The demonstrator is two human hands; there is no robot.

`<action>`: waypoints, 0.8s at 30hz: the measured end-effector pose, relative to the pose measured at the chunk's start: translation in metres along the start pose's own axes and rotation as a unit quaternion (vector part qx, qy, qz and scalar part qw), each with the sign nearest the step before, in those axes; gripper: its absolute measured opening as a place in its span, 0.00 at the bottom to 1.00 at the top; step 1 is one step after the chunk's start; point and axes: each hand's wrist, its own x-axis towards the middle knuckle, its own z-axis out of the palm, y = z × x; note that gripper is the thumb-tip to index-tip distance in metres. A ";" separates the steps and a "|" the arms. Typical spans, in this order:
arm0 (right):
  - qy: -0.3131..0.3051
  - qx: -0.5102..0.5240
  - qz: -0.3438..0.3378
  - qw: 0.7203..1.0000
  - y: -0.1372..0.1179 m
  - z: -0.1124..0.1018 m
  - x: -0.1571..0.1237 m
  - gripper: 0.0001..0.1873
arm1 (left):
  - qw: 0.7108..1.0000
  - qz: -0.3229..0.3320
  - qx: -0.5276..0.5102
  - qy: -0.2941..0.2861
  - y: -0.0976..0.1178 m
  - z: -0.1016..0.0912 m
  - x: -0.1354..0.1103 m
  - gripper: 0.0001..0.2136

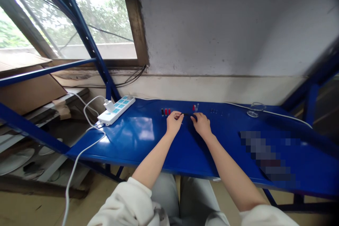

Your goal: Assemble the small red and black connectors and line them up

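Between my two hands a thin black rod-shaped thing (pixel 187 114) lies level, just above or on the blue tabletop; its exact kind is too small to make out. The thumb and fingers of my left hand (pixel 174 123) pinch its left end. My right hand (pixel 202 124) is closed around the other end, which the fingers partly hide. Left of my left hand stand a small black cylinder (pixel 162 112) and two red cylinders (pixel 167 112) in a row. Just beyond my right hand are a small red piece (pixel 194 107) and a clear piece (pixel 197 106).
On the blue table (pixel 190 159), a white power strip (pixel 116 111) with a plug (pixel 108 105) lies at the left. Tiny clear pieces (pixel 214 111) sit right of my right hand. Farther right are round clear containers (pixel 252 114) and a pixelated dark object (pixel 265 155). Behind rises a wall (pixel 212 35).
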 end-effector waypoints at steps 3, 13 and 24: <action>0.081 0.109 -0.040 0.990 -0.005 -0.007 -0.002 0.16 | 0.999 -0.019 -0.049 0.007 0.001 0.000 0.002 0.10; 0.151 0.309 0.013 0.939 -0.006 -0.015 -0.002 0.16 | 0.995 -0.050 -0.083 0.008 0.004 -0.003 0.002 0.11; 0.153 0.372 0.007 0.916 -0.001 -0.011 0.002 0.15 | 0.993 -0.069 -0.090 0.014 0.006 -0.003 0.002 0.11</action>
